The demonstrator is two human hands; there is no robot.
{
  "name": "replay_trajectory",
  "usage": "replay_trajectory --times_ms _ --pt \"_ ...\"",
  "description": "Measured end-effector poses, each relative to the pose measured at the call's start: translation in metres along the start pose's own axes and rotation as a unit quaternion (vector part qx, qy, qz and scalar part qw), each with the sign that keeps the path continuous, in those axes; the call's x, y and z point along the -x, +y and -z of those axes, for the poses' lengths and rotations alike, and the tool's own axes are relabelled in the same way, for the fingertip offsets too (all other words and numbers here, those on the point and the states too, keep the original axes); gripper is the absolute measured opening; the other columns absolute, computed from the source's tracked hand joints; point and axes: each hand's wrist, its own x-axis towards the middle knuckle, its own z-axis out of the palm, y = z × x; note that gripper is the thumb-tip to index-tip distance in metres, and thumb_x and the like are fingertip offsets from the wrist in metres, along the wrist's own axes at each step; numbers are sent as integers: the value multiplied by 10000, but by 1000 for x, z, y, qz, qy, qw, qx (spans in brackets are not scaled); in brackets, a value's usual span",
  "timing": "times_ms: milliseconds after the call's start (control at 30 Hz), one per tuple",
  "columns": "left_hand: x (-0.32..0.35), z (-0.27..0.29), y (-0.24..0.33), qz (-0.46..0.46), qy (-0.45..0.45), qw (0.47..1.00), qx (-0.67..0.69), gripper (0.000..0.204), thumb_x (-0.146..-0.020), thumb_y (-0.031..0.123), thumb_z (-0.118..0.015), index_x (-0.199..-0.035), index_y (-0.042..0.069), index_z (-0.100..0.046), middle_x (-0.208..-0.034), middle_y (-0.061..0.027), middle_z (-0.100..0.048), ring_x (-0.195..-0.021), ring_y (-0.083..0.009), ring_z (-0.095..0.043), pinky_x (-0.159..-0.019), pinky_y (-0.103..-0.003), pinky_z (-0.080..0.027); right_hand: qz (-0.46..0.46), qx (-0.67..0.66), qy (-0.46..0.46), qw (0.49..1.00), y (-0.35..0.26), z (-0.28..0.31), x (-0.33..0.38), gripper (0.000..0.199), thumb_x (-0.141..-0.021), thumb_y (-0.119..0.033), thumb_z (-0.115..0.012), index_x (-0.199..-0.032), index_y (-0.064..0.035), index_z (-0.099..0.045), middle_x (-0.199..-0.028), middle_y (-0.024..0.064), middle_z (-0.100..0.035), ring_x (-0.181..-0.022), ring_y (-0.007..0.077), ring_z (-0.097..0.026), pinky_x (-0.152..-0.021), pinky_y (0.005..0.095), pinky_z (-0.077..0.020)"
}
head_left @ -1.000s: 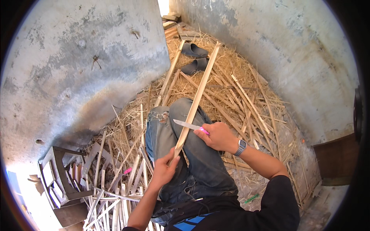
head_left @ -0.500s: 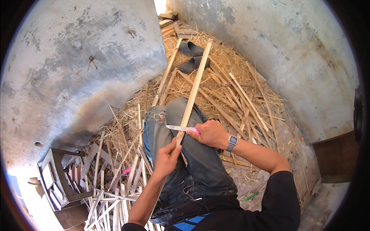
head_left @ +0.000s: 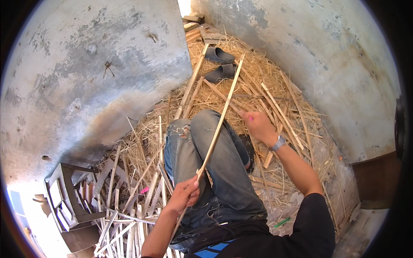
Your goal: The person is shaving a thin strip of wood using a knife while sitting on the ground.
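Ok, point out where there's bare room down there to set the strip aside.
Little is bare. The floor by the right elbow shows through thin straw, bordered by the right wall. Crowded: split strips heap beside the left hand, and straw with sticks fills the ground beyond the right hand up to the sandals.

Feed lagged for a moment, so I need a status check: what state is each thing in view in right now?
Left hand: closed around the lower end of the long strip.
Long strip: held slanting up across the knee, far end toward the slippers.
Right hand: off the strip, grips a pink-handled tool; blade not visible.
Slippers: lying side by side on the straw, unworn.
Jeans: torn at the knee.
Plastic stool: lying tipped beside cut strips.
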Motion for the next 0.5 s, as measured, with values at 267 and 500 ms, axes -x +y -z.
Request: replay_trajectory --times_ms 267,500 --pt "-51 -21 30 -11 -39 999 35 451 -1117 260 -559 -1534 102 -493 -702 44 -426 -455 -45 -366 -417 -210 -283 -1 71 -178 981 -70 -19 60 653 -1035 -611 -534 -774 -47 -736 -682 240 -672 -688 473 -680 -656 532 -557" --pt "-17 -7 10 -6 -35 999 41 404 -1121 259 -560 -1487 90 -541 -717 33 -432 -464 -51 -381 -417 -212 -284 -41 41 -99 993 -12 -13 14 697 -1062 -597 -496 -686 -41 -684 -636 238 -632 -597 432 -636 -554 517 -478"
